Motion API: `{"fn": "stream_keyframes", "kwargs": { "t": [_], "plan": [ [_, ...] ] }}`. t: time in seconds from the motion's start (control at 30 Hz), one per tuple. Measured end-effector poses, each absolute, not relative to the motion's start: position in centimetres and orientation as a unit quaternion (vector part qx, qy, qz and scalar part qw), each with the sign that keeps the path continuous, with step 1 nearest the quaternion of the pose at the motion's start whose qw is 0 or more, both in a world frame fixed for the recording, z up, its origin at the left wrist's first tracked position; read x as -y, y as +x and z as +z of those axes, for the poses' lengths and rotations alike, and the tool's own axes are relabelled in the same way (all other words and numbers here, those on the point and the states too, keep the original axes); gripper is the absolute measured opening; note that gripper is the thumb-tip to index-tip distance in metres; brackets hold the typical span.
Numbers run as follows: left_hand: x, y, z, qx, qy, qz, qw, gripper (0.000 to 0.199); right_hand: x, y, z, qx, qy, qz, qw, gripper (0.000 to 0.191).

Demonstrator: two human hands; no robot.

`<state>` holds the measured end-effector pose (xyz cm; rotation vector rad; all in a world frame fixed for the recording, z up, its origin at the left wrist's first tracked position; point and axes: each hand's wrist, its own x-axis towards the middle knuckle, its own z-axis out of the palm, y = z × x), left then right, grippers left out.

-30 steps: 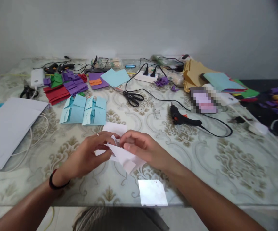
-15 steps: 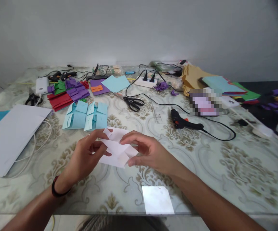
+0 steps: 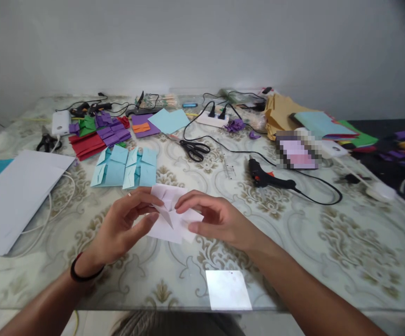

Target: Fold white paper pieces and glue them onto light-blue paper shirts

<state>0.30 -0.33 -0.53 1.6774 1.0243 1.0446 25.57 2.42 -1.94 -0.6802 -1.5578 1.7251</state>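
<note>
A white sheet of paper (image 3: 165,231) with creases and raised flaps lies on the patterned tabletop between my hands. My left hand (image 3: 125,224) has its fingers and thumb closing on a raised flap at the paper's left side. On the right, my right hand (image 3: 216,217) grips the other edge, fingertips on top and thumb at the lower corner. Just behind the paper sit light-blue folded paper pieces (image 3: 116,170) with similar flaps.
Black-handled scissors (image 3: 195,150) and a black glue gun (image 3: 268,176) with its cord lie beyond my hands. White sheets (image 3: 24,200) rest at left, beside a looping white cable. A power strip (image 3: 211,120) and colored folded papers (image 3: 113,135) are farther back.
My left fingers have shifted on the paper, and the middle flap now stands more upright, tilted to the right. My right hand has barely moved.
</note>
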Motion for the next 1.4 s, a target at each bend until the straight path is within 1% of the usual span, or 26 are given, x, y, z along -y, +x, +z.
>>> {"fn": "stream_keyframes", "kwargs": {
  "t": [0.17,0.37,0.53,0.73,0.87,1.0,1.17,1.27,1.4],
  "plan": [
    [0.1,0.5,-1.3,-0.421,0.693,0.416,0.412,0.012,-2.2,25.5,-1.9,0.619,-0.288,0.642,0.348,0.019],
    [0.3,0.4,-1.2,-0.448,0.754,0.379,0.295,0.005,-2.1,25.2,-2.6,0.579,-0.321,0.645,0.381,0.015],
    [0.7,0.4,-1.5,-0.447,0.785,0.394,0.171,0.011,-1.7,24.7,-2.8,0.564,-0.364,0.645,0.365,0.016],
    [0.9,1.1,-1.7,-0.443,0.789,0.407,0.123,0.015,-1.1,24.1,-3.0,0.561,-0.389,0.647,0.341,0.020],
    [1.0,1.4,-2.0,-0.439,0.799,0.394,0.122,0.012,-0.7,23.7,-3.0,0.558,-0.382,0.656,0.333,0.021],
    [1.0,1.5,-2.1,-0.432,0.800,0.385,0.158,0.008,-0.6,23.5,-3.0,0.557,-0.394,0.647,0.341,0.025],
    [1.0,1.5,-2.0,-0.422,0.791,0.387,0.215,0.009,-0.6,23.5,-2.7,0.588,-0.417,0.592,0.362,0.019],
    [1.1,1.6,-2.1,-0.423,0.796,0.373,0.221,0.017,-0.7,23.4,-2.6,0.616,-0.415,0.554,0.377,0.017],
    [1.1,1.7,-2.3,-0.429,0.798,0.361,0.221,0.014,-0.7,23.5,-2.8,0.654,-0.402,0.498,0.404,0.013]
  ]
}}
